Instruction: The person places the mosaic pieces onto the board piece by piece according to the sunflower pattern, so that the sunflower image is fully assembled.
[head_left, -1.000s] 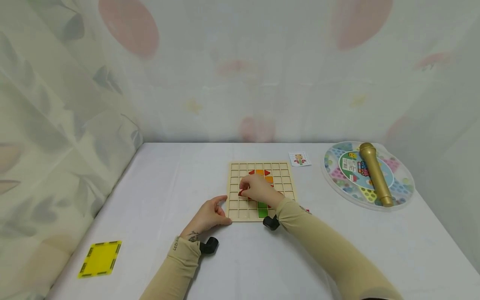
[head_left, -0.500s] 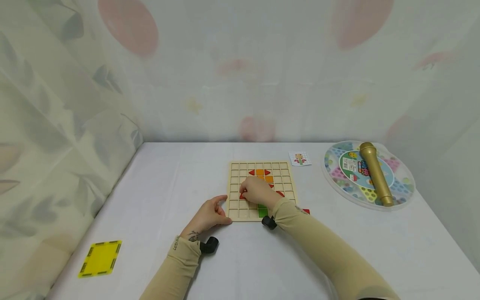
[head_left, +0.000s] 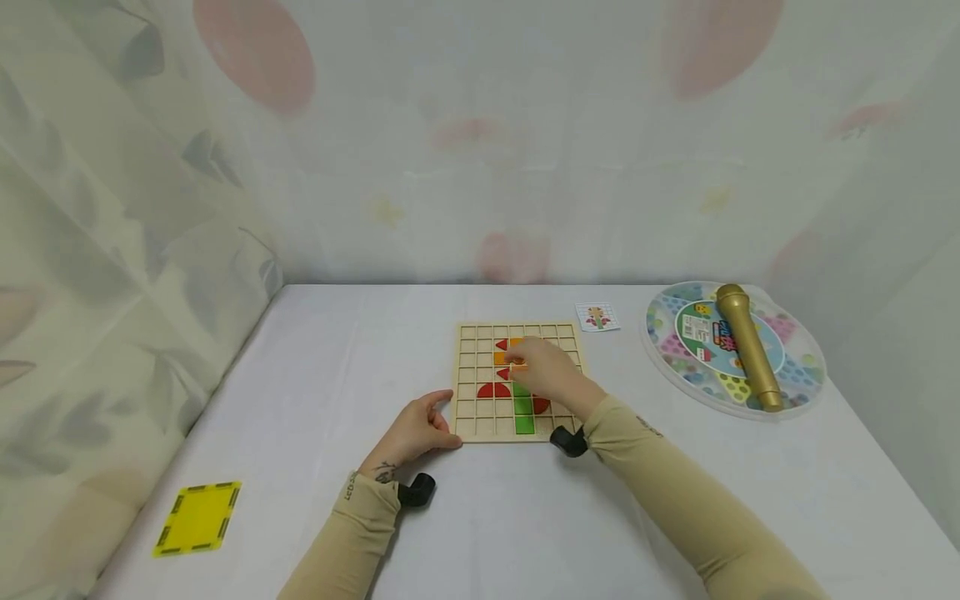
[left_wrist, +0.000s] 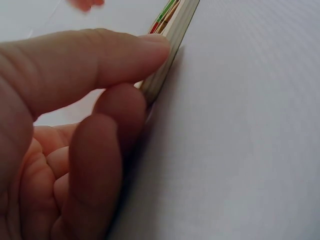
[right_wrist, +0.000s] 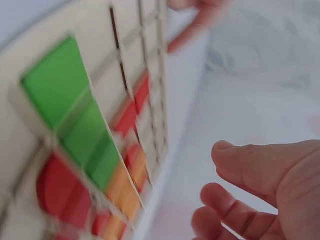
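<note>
A light wooden grid board (head_left: 468,417) lies flat on the white table. My left hand (head_left: 411,432) is at its near left corner, thumb tip on the board's edge and index finger touching the left side. Over the board's middle is my right hand (head_left: 551,369); in the right wrist view its thumb (right_wrist: 245,162) and fingers are apart with nothing between them. Two red rounded tiles (head_left: 493,390) form a half disc on the board. Green square tiles (head_left: 524,424), red triangles (head_left: 502,345) and orange squares (head_left: 498,358) sit in other cells, some hidden under the right hand.
A small picture card (head_left: 597,317) lies behind the board's far right corner. Farther right, a gold microphone (head_left: 750,350) rests on a round patterned plastic case (head_left: 678,379). A yellow translucent square (head_left: 197,518) is at the near left. Curtains surround the table.
My right hand has left the red tiles at the board's left and moved right and slightly back, uncovering the red half disc and more green tiles. The left hand stays in place.
</note>
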